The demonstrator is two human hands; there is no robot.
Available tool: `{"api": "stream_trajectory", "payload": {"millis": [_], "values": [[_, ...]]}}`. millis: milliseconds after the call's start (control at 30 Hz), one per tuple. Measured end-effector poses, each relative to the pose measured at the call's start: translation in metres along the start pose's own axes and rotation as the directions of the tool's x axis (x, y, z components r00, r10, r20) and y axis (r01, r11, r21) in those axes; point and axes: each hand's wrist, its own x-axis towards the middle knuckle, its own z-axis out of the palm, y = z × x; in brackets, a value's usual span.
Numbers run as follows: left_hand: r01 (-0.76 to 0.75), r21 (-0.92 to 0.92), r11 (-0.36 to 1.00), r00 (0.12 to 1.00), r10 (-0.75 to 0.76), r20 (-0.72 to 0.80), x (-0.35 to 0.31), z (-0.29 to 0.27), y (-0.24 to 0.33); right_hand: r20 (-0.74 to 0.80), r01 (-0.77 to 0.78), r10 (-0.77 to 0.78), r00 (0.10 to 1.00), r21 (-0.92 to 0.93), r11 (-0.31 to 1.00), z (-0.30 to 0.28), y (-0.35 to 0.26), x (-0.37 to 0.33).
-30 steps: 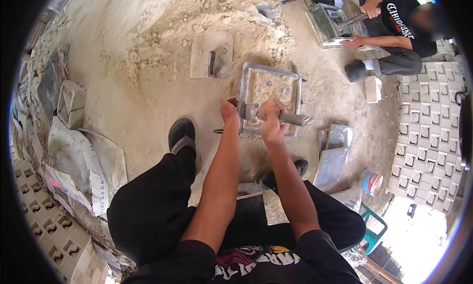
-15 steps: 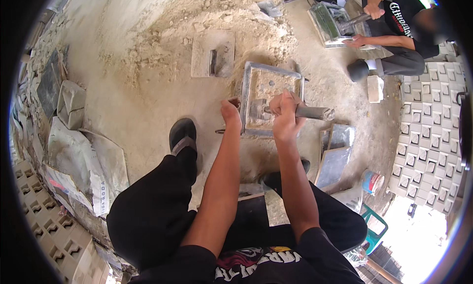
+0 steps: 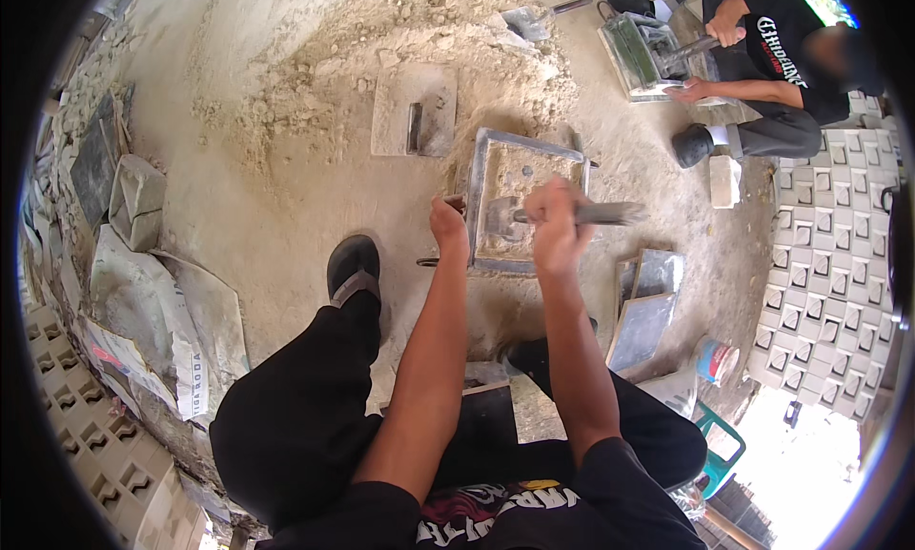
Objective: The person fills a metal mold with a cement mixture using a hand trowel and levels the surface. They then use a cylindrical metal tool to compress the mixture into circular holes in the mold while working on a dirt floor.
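A rectangular grey metal mould frame [image 3: 527,264] lies on the floor in front of me, filled with pale sandy material [image 3: 548,164]. My left hand [image 3: 448,224] is closed at its left side, the fingers partly hidden against the edge. My right hand [image 3: 558,231] wraps round the thick handle of a tamper [image 3: 610,213]; this handle points right and is smeared by motion. Its flat grey head rests on or just over the sand, in the left half of the mould. Beyond the frame lies a square plate [image 3: 389,107] with an upright dark grip.
Loose sand [image 3: 315,92] is heaped at the far side, with a trowel [image 3: 527,22] beside it. Another person [image 3: 782,50] works at a similar mould at far right. Dark flat plates [image 3: 645,329], a small bucket [image 3: 717,359] and stacked pierced blocks [image 3: 824,264] stand right.
My right hand and the tamper handle have shifted slightly, and the handle is now blurred. My left hand stays by the frame. The whole view has moved a little.
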Motion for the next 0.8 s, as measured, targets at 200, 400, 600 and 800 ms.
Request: {"api": "stream_trajectory", "payload": {"millis": [200, 400, 600, 800], "values": [[-0.009, 0.049, 0.999, 1.000, 0.010, -0.016, -0.012, 0.009, 0.007, 0.087, -0.069, 0.068, 0.994, 0.004, 0.998, -0.013, 0.020, 0.003], [-0.036, 0.063, 0.997, 0.999, 0.037, -0.012, -0.006, 0.004, -0.006, 0.001, -0.087, 0.087, 0.996, 0.125, 0.988, -0.018, 0.002, 0.006], [-0.050, 0.086, 0.995, 0.999, 0.051, -0.013, 0.001, 0.000, -0.003, 0.050, -0.040, 0.039, 0.998, 0.007, 0.999, -0.003, 0.005, 0.017], [-0.049, 0.128, 0.991, 0.998, 0.052, -0.023, -0.012, 0.010, 0.004, 0.040, -0.032, 0.032, 0.999, -0.005, 0.999, -0.006, 0.022, 0.030]]}}
